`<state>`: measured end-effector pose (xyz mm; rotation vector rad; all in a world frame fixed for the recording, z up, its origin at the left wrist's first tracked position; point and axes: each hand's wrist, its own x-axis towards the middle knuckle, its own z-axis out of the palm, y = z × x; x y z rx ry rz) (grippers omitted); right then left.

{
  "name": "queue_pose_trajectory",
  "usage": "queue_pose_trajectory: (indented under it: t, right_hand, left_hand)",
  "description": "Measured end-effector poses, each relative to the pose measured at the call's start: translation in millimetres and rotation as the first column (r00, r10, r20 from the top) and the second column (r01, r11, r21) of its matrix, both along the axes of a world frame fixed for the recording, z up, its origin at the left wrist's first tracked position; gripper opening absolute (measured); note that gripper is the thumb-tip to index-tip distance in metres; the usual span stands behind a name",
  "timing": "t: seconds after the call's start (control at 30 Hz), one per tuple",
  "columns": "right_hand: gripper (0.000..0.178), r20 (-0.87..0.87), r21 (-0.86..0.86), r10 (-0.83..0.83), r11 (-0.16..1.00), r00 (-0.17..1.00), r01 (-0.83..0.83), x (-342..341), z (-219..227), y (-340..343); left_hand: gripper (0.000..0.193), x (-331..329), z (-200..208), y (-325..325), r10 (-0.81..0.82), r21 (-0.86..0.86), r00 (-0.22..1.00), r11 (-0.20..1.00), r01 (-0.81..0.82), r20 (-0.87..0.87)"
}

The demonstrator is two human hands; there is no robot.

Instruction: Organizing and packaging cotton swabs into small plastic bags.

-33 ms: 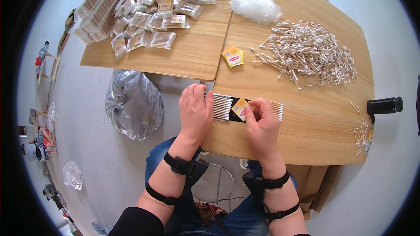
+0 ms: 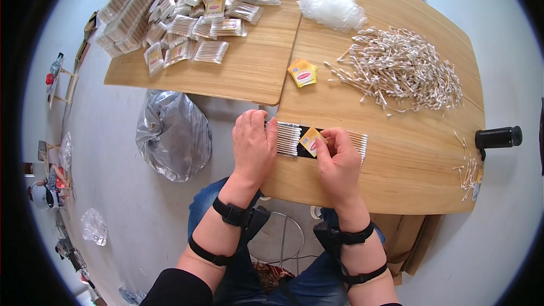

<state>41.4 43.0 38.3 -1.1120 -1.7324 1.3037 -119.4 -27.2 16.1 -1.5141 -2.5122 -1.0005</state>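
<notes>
A flat black strip lies at the table's near edge, with one row of cotton swabs side by side on its left part. More swabs show at its right end, partly behind my right hand. My left hand is closed around the left end of the left row, thumb along the swabs; its fingertips are partly hidden. Between thumb and fingers, my right hand pinches a small yellow card with a red-and-white label. The card is tilted above the black strip, between the two rows.
A stack of yellow cards sits beyond my hands. Farther right spreads a heap of loose swabs, with clear plastic bags behind. Filled swab packs pile up at far left. A black cylinder stands off the right edge.
My right hand has shifted very slightly to the left, still pinching the yellow card. My left hand and the swabs look the same.
</notes>
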Motion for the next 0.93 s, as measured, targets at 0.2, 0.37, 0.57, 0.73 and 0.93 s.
queue_pose_trajectory:
  t: [0.2,0.37,0.57,0.73,0.93]
  right_hand:
    - [0.013,0.209,0.115,0.001,0.993,0.978,-0.025,-9,6,-1]
    - [0.012,0.203,0.155,-0.021,0.988,0.979,-0.011,-10,1,2]
    - [0.011,0.256,0.181,-0.028,0.983,0.966,-0.02,-11,3,2]
    - [0.011,0.243,0.157,-0.022,0.988,0.97,-0.017,-12,0,3]
    - [0.014,0.237,0.095,0.064,0.992,0.969,-0.088,-16,0,-2]
  left_hand:
    - [0.025,-4,-15,3,0.03,-0.039,0.999,0.999,-0.031,-0.032]
    - [0.026,-2,-18,3,0.013,-0.154,0.998,0.988,-0.004,0.058]
    - [0.024,-7,-19,3,-0.068,-0.112,0.989,0.99,0.083,0.128]
    - [0.022,-5,-15,6,-0.068,-0.119,0.99,0.989,0.083,0.121]
    - [0.022,-5,-16,5,-0.06,-0.133,0.992,0.988,0.075,0.111]
